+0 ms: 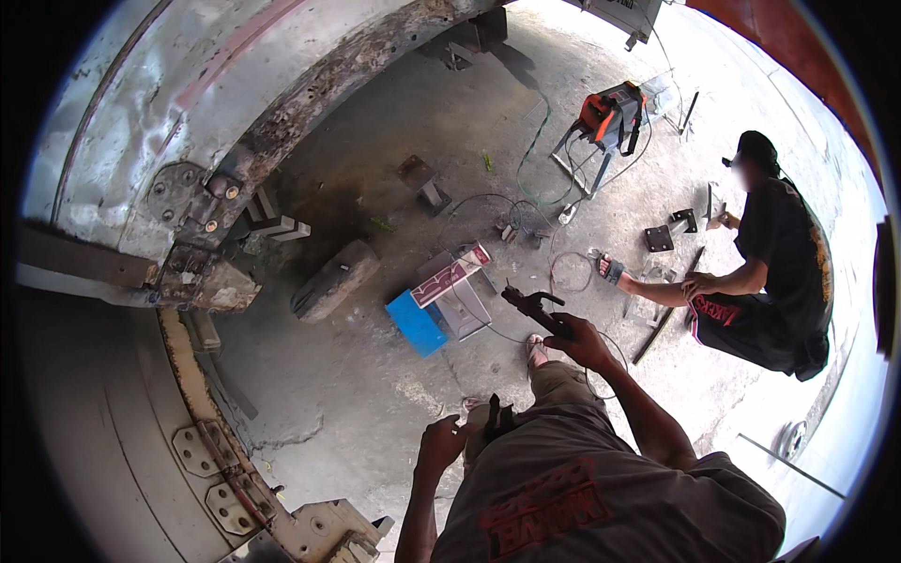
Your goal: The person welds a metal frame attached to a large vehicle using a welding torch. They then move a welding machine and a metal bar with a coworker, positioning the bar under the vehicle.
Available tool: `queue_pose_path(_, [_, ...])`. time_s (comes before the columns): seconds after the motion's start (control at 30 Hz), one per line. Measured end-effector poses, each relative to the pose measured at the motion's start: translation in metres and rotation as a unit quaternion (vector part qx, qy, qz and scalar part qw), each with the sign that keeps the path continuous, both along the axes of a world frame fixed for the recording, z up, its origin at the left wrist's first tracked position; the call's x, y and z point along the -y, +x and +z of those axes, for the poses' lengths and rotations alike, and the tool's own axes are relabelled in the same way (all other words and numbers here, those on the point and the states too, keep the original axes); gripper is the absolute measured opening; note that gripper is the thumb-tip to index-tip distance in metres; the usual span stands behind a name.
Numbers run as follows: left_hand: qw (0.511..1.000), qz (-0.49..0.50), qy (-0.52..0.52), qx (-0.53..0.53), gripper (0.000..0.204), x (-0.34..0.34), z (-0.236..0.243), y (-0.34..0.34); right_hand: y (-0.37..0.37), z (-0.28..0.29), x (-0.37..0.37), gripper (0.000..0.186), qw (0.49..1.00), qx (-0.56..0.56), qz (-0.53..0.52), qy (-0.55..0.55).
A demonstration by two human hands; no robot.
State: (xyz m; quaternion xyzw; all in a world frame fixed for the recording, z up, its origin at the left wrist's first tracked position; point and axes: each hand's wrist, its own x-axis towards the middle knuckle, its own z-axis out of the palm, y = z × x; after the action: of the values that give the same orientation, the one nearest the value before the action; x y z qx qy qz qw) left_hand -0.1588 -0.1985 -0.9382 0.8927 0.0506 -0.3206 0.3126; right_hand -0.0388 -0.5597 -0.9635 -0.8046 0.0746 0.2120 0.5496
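While the black welding electrode holder [539, 309] is grasped in the closed fingers of the right hand [584, 345], right of the frame's centre, its long axis is directed beyond them toward the upper left. The left hand [441, 443], at lower centre, is positioned farther off; whether anything is clasped by its curled fingers cannot be told.

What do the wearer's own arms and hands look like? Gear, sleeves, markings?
Left hand and right hand both ungloved. Forearms bare, no watch visible. Short-sleeved grey-brown shirt with a red print on the front; the left sleeve's edge is hard to make out.
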Motion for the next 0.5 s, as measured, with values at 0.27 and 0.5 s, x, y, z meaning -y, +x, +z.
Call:
queue_pose_path(0.27, [0.990,0.021,0.031,-0.138,0.064,-0.009,-0.079,-0.060,0.026,-0.049,0.069,0.039,0.992,0.005,-0.067,-0.105])
queue_pose_path(0.5, [0.995,0.049,0.016,-0.083,0.072,-0.022,-0.079,-0.003,0.013,-0.083,0.064,0.040,0.981,-0.013,-0.115,-0.158])
